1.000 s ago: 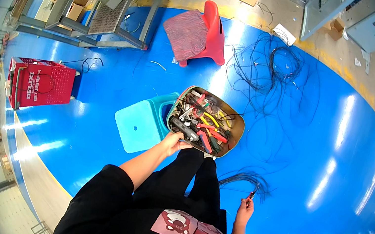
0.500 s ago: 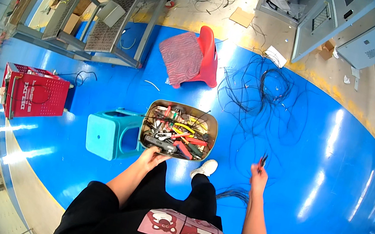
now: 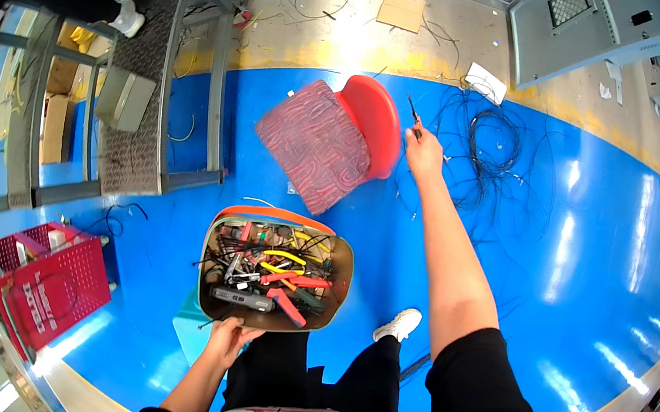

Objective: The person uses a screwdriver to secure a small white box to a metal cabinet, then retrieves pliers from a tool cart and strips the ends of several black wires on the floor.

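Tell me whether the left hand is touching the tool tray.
Touching. The head view shows the left hand gripping the near rim of the tool tray, fingers on its edge.

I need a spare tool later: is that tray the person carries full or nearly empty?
Full: the tray, held by the left hand, is heaped with pliers and other hand tools.

Single head view, looking steeply down from above the blue floor point(image 3: 604, 254). Wide and bent at the rim. Forearms close, tool box point(image 3: 275, 278) below.
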`<state>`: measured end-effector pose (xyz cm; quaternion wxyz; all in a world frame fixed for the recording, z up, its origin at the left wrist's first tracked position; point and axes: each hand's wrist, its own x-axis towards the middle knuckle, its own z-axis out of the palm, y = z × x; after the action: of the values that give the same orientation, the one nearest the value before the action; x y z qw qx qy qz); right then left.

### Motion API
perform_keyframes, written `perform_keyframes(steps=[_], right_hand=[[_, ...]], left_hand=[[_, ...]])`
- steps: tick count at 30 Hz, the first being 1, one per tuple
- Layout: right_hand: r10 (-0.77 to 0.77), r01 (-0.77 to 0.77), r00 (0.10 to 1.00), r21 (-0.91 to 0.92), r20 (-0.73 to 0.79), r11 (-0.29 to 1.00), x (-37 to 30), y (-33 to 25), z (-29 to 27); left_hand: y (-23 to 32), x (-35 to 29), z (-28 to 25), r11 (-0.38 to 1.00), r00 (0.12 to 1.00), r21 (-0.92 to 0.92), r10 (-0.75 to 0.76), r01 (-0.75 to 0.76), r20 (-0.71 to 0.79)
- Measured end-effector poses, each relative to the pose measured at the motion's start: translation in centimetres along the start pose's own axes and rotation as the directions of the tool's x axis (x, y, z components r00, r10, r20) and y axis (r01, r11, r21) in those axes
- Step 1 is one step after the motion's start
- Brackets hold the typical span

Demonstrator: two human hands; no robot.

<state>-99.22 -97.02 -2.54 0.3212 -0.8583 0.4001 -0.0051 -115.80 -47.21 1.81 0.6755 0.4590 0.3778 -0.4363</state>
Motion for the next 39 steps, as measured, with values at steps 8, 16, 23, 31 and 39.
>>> perform_keyframes(steps=[8,16,23,31,39], right_hand=[[0.032,-0.018,0.998,-0.211,0.060,0.977,3.7,-1.9,2.7],[0.128,-0.123,0.970,-0.041,0.207,0.992,-3.6,9.6,-1.6],[0.326,-0.335,0.942,0.227,0.075,0.914,-23.7,19.1,-3.8],[0.711,-0.596,0.697,0.476,-0.092,0.647,-53.0,23.5,0.3],[0.955,-0.583,0.263,0.767,-0.135,0.269,-77.2,13.1,15.4]], left_hand=[[7.4,2.7,-3.0,0.987,0.987,0.063,0.152,-0.149,-0.047],[7.8,2.5,-1.5,0.995,0.992,0.020,0.099,-0.101,0.075],[11.0,1.7,-1.2,0.992,0.973,0.069,0.091,-0.108,0.210],[13.9,2.7,-0.4,0.976,0.954,0.220,-0.063,-0.003,0.294],[18.2,6.4,-1.5,0.868,0.886,0.496,-0.248,0.024,0.392]])
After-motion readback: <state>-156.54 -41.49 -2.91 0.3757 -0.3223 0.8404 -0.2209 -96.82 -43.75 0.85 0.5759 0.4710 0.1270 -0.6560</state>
